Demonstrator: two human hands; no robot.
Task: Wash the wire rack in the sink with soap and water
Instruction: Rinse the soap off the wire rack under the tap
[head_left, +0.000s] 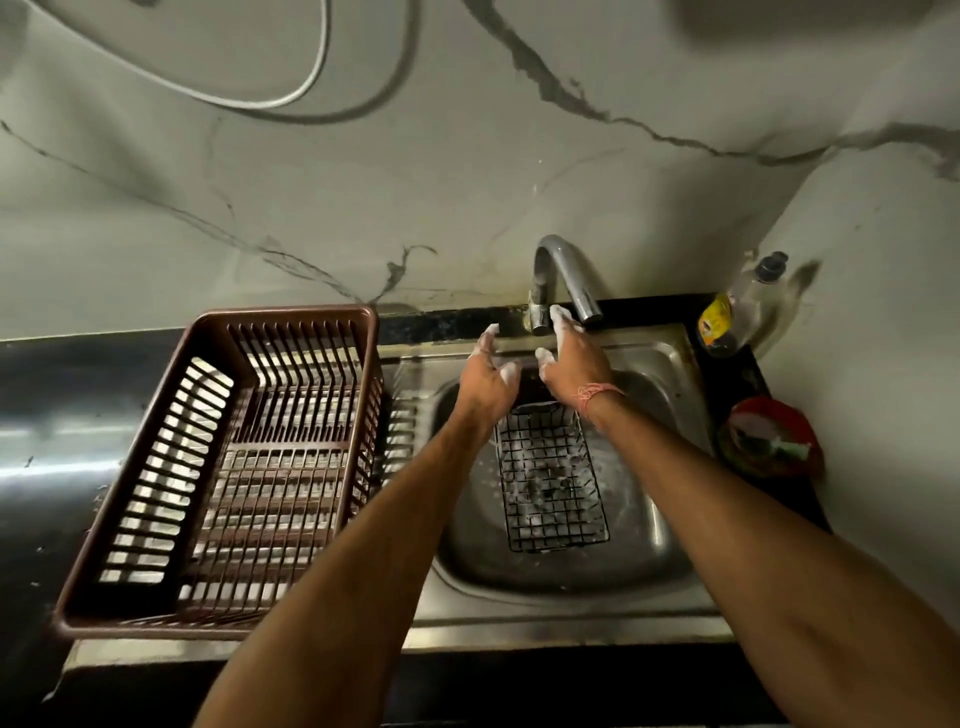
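Fingers on my right hand are spread and soapy, tips touching the tap near its base; holding nothing that I can see. Left hand hovers just beside it, fingers loose and apart, foam on the tips, empty too. Wire rack lies flat in the sink basin, below both hands, suds across its mesh; neither hand touches it. Can't tell if water is running. Brown dish basket sits on the counter left of the sink, soap bottle at the back right corner.

Step, my read: soaping done, going for the tap to rinse. Next move likely needs the right hand to work the tap, then the rack brought under the spout. Slippery fingers, so grip may slide.
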